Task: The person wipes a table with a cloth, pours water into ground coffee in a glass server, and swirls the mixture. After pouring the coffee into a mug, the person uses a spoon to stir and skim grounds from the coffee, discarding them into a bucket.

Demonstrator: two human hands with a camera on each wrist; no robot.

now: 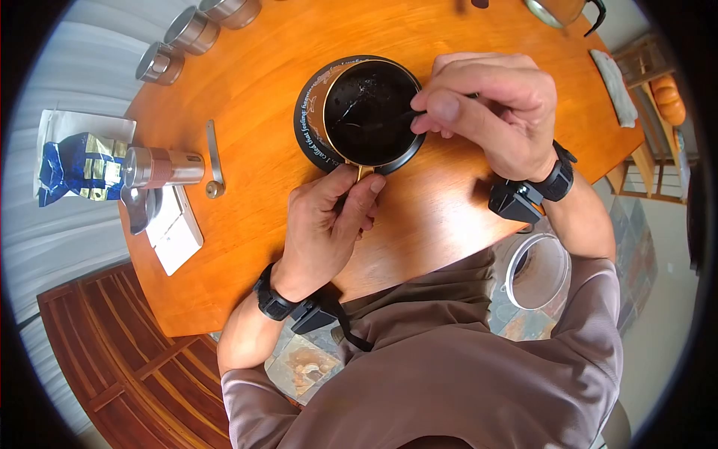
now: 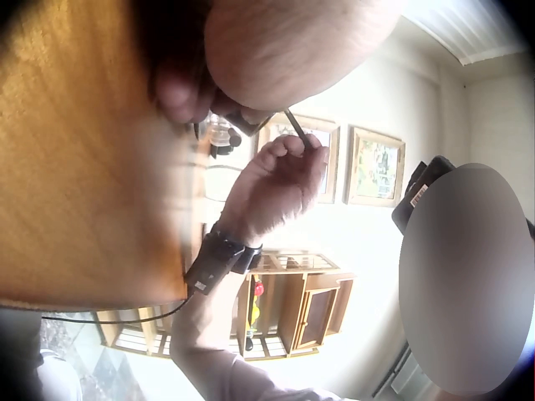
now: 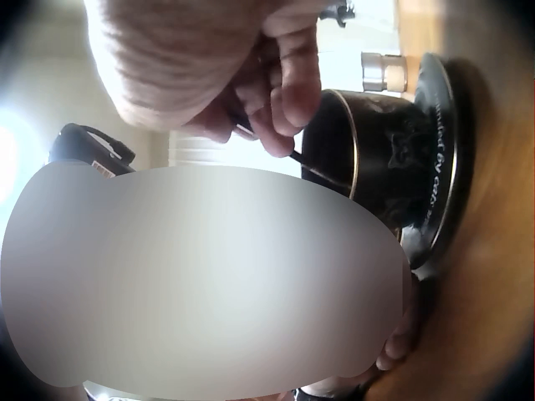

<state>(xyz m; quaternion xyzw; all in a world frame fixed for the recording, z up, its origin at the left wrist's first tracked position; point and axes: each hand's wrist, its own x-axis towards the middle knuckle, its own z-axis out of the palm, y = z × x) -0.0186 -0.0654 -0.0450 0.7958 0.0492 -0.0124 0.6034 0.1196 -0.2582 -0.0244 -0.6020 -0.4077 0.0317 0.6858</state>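
Observation:
A black cup (image 3: 383, 142) with a gold rim holds dark liquid and stands on a black saucer (image 1: 305, 127) with white lettering. My left hand (image 1: 321, 224) grips the cup's gold handle (image 1: 364, 172) between thumb and fingers at the near side. From the right, my right hand (image 1: 497, 108) pinches a slim dark spoon (image 3: 322, 173) that slants into the cup; its lower end is hidden inside. The left wrist view also shows the spoon's upper stem (image 2: 297, 125) in the right hand's fingertips.
On the table's left lie a steel hand grinder (image 1: 168, 166), its crank (image 1: 215, 153), a blue bag (image 1: 82, 168) and a white flat box (image 1: 173, 232). Steel canisters (image 1: 192, 31) line the far left edge. A folded cloth (image 1: 615, 88) lies at right; a white bucket (image 1: 538, 273) stands below.

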